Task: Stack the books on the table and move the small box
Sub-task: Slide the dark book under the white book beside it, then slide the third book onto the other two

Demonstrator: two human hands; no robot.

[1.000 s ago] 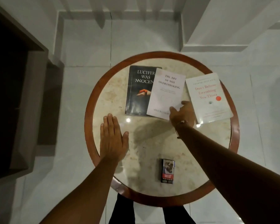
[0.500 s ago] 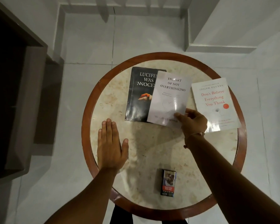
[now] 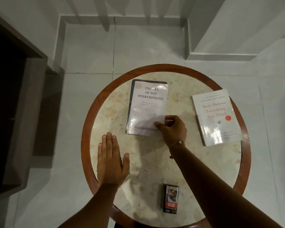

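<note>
A white book titled "The Art of Not Overthinking" (image 3: 147, 106) lies on top of the black book (image 3: 134, 81), of which only a dark rim shows at its top and left. My right hand (image 3: 172, 129) pinches the white book's lower right corner. A second white book, "Don't Believe Everything You Think" (image 3: 216, 117), lies alone at the table's right. The small dark box (image 3: 171, 198) stands near the front edge. My left hand (image 3: 111, 162) rests flat on the table, fingers together, holding nothing.
The round marble table (image 3: 155, 158) has a brown wooden rim (image 3: 86, 129). Pale tiled floor surrounds it. A dark wooden piece of furniture (image 3: 15, 112) stands at the left, and white steps rise at the back right.
My right hand slid the white "Overthinking" book leftward until it covers the black book. The left hand stayed flat. The camera view shifted a little.
</note>
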